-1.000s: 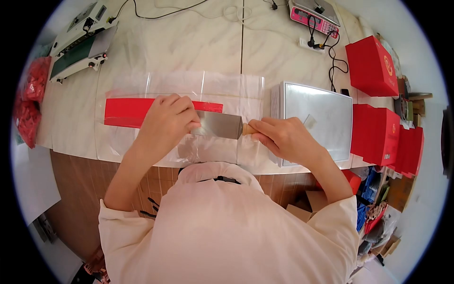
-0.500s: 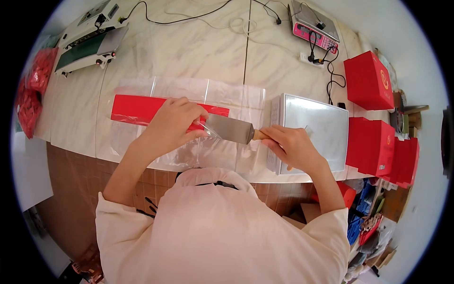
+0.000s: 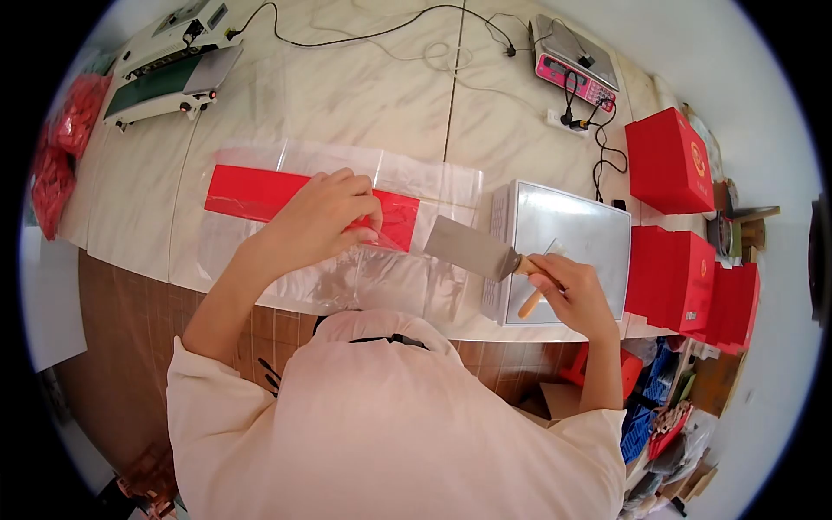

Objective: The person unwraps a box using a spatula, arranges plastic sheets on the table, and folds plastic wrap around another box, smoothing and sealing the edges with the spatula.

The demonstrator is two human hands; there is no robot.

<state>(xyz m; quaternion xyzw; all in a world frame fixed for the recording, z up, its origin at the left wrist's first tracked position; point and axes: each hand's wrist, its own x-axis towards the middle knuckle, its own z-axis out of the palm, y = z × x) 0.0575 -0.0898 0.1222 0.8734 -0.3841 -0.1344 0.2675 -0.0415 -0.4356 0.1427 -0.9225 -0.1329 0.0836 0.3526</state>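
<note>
Pale marble tabletop (image 3: 347, 87), brown tiled front below, cables trailing across the far edge. Largest on it: clear plastic sheets (image 3: 407, 173) spread flat, edges overlapping, with a long red strip (image 3: 251, 192) lying inside the layers near the middle. Just right of the plastic, a silver platform scale (image 3: 576, 230); beyond it, stacked red boxes (image 3: 672, 160) at the right edge. Far left corner, a white band sealer (image 3: 169, 65); far right corner, a pink-fronted small scale (image 3: 576, 61); red packets (image 3: 56, 147) heaped at the far left.

Left hand (image 3: 325, 217) flat on the red strip, fingers pressed together and curled down, pinning strip and film to the tabletop. Right hand (image 3: 572, 295) over the platform scale's near corner, fingers wrapped round the wooden handle of a cleaver (image 3: 468, 249), blade lifted off the plastic and angled toward the strip's right end.

Best handled, by judgement, with firm downward pressure from the pinning hand, fingertips kept back from the strip's end, film taut, blade brought down square and straight.
</note>
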